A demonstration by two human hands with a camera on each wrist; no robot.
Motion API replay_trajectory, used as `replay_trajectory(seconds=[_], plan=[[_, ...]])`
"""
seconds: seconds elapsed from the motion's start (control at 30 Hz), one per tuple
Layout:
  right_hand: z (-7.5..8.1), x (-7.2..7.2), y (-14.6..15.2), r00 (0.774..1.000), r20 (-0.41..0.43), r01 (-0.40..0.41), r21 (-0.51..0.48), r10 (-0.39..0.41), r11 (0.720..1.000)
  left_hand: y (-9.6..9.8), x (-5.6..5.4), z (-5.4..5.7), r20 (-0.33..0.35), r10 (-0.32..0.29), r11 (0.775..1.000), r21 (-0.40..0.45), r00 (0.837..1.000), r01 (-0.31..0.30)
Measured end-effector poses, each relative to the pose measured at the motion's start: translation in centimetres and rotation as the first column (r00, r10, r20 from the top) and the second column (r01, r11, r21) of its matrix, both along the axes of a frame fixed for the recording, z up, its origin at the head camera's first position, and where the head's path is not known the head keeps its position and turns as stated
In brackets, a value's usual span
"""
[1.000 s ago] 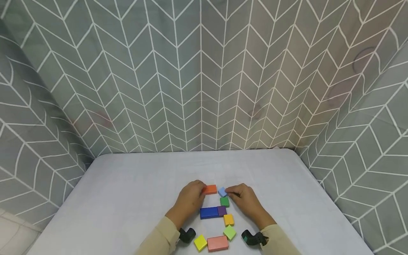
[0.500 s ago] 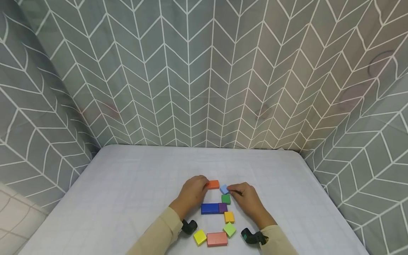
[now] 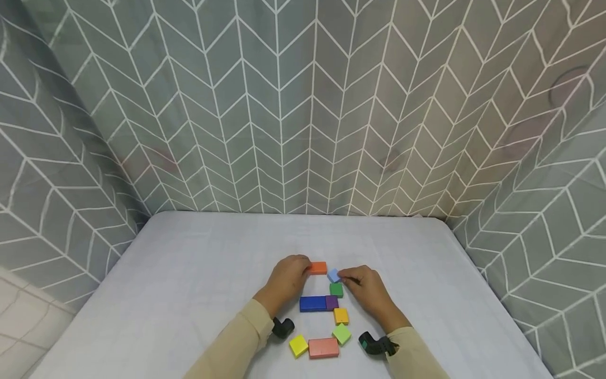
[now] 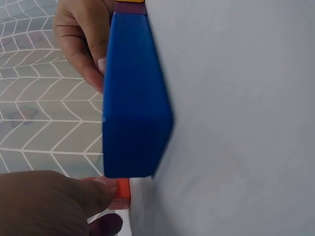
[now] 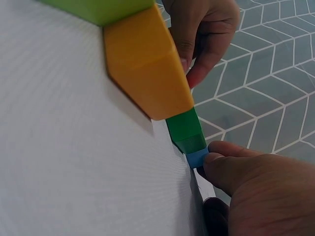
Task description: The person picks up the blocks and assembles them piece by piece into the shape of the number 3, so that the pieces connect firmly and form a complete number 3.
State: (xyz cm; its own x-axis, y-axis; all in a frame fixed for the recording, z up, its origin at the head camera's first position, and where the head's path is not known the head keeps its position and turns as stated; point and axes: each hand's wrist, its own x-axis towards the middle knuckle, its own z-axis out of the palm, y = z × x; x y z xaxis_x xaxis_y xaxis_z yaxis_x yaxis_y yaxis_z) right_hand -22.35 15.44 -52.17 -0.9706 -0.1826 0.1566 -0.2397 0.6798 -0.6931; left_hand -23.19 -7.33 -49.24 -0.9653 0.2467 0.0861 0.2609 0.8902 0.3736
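In the head view my left hand (image 3: 288,279) pinches the left end of an orange-red rectangular block (image 3: 318,268) at the far end of a block outline. To its right, my right hand (image 3: 369,290) holds a small light blue block (image 3: 333,276) between thumb and fingertips; the block lies turned like a diamond. Just below it sits a green block (image 3: 336,290). A long blue block (image 3: 313,303) and a purple block (image 3: 332,302) lie end to end nearer me. The right wrist view shows the light blue block (image 5: 197,158) close against the green one (image 5: 186,130).
Further down are an orange-yellow block (image 3: 341,316), a lime green block (image 3: 341,333), a pink block (image 3: 323,348) and a yellow block (image 3: 298,346). They lie on a white-covered table (image 3: 189,273), with a patterned grey curtain (image 3: 293,105) behind it.
The head view has shifted slightly, so everything sits a bit higher and further right in it. Both hands stay on the same blocks, with little visible movement between them.
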Motion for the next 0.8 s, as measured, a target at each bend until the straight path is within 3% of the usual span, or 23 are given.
replay_trajectory(seconds=[0.23,0.8], plan=[[0.31,-0.31,-0.22,1.0,-0.002,-0.001,-0.011,0.001,1.0,0.04,-0.54,0.33,0.003,0.004,1.0,-0.009,1.0,-0.004],[0.04,-0.2,-0.08,1.0,0.016,0.005,-0.013,-0.005,1.0,0.16,-0.3,0.32,-0.032,-0.049,0.999,0.011,0.998,0.05]])
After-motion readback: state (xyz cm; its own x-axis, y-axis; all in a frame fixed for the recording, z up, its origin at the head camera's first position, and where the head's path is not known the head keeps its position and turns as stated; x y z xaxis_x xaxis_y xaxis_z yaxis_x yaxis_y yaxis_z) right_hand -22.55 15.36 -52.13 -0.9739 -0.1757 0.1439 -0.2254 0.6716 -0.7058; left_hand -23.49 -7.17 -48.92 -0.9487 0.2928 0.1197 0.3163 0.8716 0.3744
